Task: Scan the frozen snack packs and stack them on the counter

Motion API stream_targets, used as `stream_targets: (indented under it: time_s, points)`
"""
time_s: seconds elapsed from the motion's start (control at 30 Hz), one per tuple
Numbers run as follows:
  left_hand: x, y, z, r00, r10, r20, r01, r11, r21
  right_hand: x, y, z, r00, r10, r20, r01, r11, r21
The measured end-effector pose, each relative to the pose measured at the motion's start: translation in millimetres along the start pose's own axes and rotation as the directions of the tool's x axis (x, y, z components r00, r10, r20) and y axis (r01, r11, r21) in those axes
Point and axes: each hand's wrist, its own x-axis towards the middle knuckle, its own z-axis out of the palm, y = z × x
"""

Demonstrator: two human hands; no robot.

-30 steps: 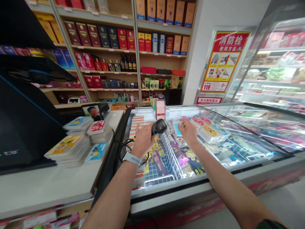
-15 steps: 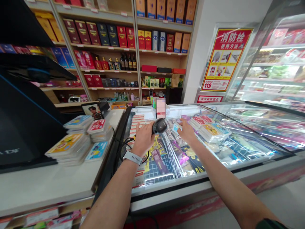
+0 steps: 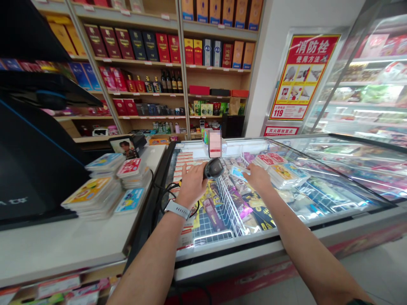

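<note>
My left hand, with a grey-banded watch on its wrist, is closed around a black barcode scanner. The scanner's head faces right, above the glass-topped freezer. Over the freezer's middle, my right hand pinches the right edge of a flat clear plastic box with a blue label. Just right of that hand, more clear boxes with red, yellow and blue labels lie stacked on the glass. A phone with a pale screen stands upright behind the scanner.
Stacks of similar labelled boxes stand on the white counter at left, beside a dark checkout machine. A black cable loops near my left wrist. Shelves of boxed bottles line the back wall.
My right hand has shifted slightly right and its fingers have drawn together at the blue-labelled box, which now shows more fully. My left hand and the scanner stay nearly still.
</note>
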Motion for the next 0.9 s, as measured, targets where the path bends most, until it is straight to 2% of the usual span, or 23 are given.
stream_targets:
  time_s: [0.3,0.43,0.53,0.63,0.73,0.8,0.9]
  points:
    - [0,2,-2.0,1.0,-0.008,-0.008,0.008,1.0,-0.014,10,3,13,0.997,-0.05,-0.06,0.056,0.994,0.098]
    - [0,2,-1.8,0.999,-0.019,-0.033,0.019,1.0,-0.01,14,5,19,0.986,-0.032,-0.165,0.076,0.96,0.269]
    - [1,1,-1.3,0.998,-0.028,-0.052,0.027,0.999,-0.022,20,6,23,0.971,0.06,-0.232,0.079,0.833,0.548]
    - [1,0,-1.5,0.996,-0.025,-0.08,0.022,0.999,-0.041,28,5,28,0.965,0.162,-0.208,0.074,0.59,0.804]
    - [0,1,-2.2,0.995,-0.014,-0.098,0.009,0.999,-0.048,34,2,32,0.961,0.227,-0.159,0.064,0.376,0.925]
    - [0,1,-2.2,0.995,-0.007,-0.103,0.003,0.999,-0.044,36,1,33,0.954,0.262,-0.149,0.061,0.315,0.947]
    - [0,1,-1.1,0.995,0.002,-0.104,-0.005,1.0,-0.026,37,2,33,0.947,0.28,-0.155,0.055,0.336,0.94]
